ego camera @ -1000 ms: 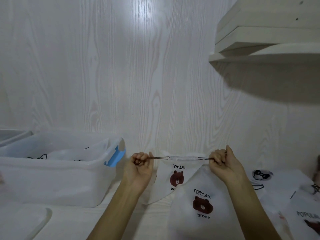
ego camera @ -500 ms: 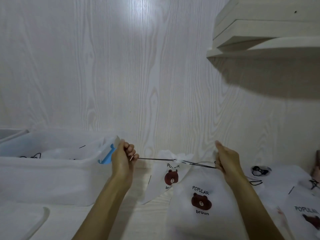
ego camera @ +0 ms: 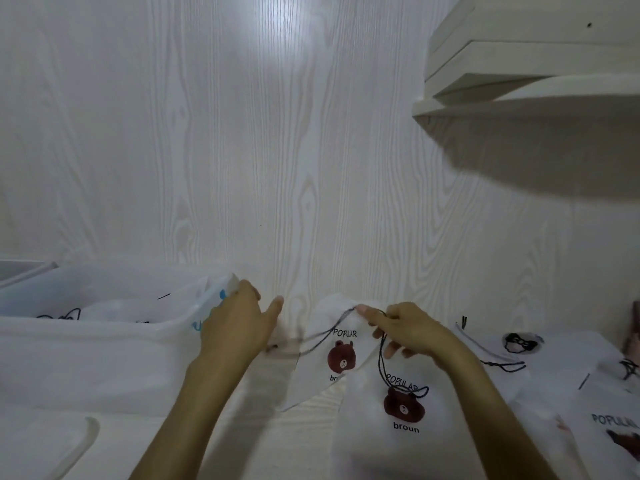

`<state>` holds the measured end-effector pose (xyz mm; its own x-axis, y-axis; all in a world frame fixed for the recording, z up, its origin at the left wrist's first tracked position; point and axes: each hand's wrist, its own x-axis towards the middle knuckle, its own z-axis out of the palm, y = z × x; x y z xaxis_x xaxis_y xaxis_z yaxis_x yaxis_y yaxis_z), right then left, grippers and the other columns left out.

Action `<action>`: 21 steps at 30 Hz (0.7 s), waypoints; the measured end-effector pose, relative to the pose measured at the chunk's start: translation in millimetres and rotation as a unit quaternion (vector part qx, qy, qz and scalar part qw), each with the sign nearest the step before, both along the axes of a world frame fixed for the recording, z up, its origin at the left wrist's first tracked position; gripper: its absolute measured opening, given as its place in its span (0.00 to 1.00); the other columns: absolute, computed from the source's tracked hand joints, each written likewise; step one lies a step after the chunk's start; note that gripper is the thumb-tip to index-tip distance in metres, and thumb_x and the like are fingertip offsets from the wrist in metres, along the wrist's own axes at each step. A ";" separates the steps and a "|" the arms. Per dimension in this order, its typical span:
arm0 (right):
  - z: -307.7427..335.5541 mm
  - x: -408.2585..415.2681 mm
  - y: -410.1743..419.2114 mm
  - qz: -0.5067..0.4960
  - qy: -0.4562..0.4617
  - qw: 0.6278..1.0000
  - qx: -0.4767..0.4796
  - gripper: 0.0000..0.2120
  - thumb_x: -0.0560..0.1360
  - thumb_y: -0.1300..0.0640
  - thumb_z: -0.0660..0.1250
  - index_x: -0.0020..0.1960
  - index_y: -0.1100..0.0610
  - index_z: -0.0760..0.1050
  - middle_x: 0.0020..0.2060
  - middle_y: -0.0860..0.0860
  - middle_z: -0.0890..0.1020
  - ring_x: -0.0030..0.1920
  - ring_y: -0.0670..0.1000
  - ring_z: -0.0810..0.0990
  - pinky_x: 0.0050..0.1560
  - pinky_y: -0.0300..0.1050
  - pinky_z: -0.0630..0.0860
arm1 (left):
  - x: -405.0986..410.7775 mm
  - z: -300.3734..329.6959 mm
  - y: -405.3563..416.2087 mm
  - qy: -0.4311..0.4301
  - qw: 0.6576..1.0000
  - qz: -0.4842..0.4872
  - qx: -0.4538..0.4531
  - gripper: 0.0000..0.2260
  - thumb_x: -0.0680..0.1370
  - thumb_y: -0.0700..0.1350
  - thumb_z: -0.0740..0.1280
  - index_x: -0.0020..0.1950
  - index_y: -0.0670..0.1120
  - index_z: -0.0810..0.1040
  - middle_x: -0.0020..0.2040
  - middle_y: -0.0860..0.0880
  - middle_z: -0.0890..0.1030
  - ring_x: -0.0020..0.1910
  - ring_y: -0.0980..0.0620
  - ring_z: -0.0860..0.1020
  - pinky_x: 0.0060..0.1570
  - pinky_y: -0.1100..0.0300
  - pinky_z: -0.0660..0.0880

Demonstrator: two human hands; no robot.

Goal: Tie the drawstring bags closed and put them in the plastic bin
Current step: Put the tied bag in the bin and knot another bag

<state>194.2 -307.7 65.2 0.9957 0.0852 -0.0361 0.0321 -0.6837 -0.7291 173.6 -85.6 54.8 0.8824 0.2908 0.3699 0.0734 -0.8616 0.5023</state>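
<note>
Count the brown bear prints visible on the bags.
3. One brown bear print on the bag being tied, one on the bag nearer the camera, one cut off at the right edge. Others may be hidden.

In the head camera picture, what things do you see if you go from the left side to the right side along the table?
Plastic bin → left hand → bag being tied → right hand → bag with a black bow print.

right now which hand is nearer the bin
Left. The left hand is up against the bin at its blue latch; the right hand is off to its right, over the bags.
</note>
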 end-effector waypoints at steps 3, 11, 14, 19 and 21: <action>-8.1 5.6 6.3 -0.023 -0.038 0.991 0.128 0.17 0.77 0.45 0.62 0.44 0.58 0.79 0.39 0.52 0.84 0.28 0.44 0.78 0.29 0.35 0.70 | -5.5 10.2 -14.4 -0.086 0.995 -0.046 -0.025 0.16 0.80 0.57 0.57 0.50 0.46 0.77 0.46 0.52 0.80 0.40 0.54 0.78 0.36 0.60 0.67; 6.2 -1.4 13.3 -0.006 -0.126 0.989 0.078 0.14 0.77 0.48 0.64 0.39 0.56 0.81 0.26 0.50 0.77 0.26 0.44 0.73 0.31 0.34 0.69 | -2.5 -16.9 -63.9 0.117 0.807 -0.193 -0.545 0.22 0.80 0.60 0.56 0.51 0.44 0.81 0.39 0.51 0.85 0.29 0.60 0.81 0.27 0.68 0.75; 8.4 -4.3 15.8 -0.018 -0.164 0.985 -0.056 0.14 0.75 0.45 0.66 0.35 0.51 0.78 0.26 0.47 0.76 0.28 0.44 0.73 0.31 0.37 0.67 | 4.3 -26.0 -61.7 0.013 0.771 -0.144 -0.621 0.14 0.77 0.54 0.66 0.48 0.43 0.81 0.40 0.50 0.85 0.33 0.61 0.83 0.29 0.69 0.76; 3.6 -10.1 25.6 -0.041 -0.272 0.951 -0.142 0.21 0.71 0.45 0.70 0.59 0.49 0.66 0.33 0.45 0.72 0.35 0.47 0.74 0.31 0.38 0.66 | 11.6 -33.7 -49.6 -0.073 0.834 -0.132 -0.531 0.09 0.74 0.47 0.72 0.42 0.42 0.84 0.35 0.49 0.85 0.32 0.60 0.82 0.33 0.69 0.77; -1.2 -10.2 29.7 0.017 -0.282 0.945 -0.167 0.23 0.73 0.45 0.69 0.65 0.42 0.68 0.37 0.43 0.78 0.42 0.46 0.78 0.39 0.38 0.69 | 13.9 -34.0 -44.4 -0.096 0.859 -0.137 -0.484 0.09 0.74 0.48 0.71 0.43 0.42 0.84 0.34 0.50 0.85 0.32 0.59 0.83 0.33 0.68 0.77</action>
